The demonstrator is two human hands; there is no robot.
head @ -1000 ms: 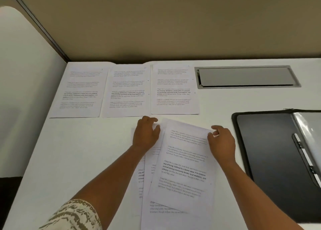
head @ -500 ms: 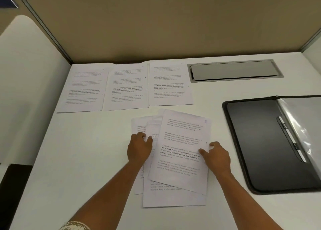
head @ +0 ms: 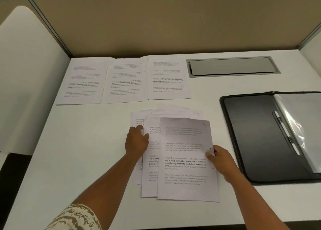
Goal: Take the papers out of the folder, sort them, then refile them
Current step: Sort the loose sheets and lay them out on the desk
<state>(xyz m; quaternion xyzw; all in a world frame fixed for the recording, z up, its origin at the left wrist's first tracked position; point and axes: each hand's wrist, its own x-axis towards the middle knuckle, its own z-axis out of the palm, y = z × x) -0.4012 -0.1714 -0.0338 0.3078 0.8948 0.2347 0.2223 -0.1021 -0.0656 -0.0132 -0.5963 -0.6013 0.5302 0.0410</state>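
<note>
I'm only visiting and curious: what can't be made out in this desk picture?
- Printed text on the three white sheets in a row: too small, head view.
- Fanned white paper pile: lower sheets hidden by the top one; count unclear.
- Open black folder: its right part is cut off by the frame edge.

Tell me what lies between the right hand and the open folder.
Nothing: in the head view, only bare white desk separates the right hand from the black folder.
</note>
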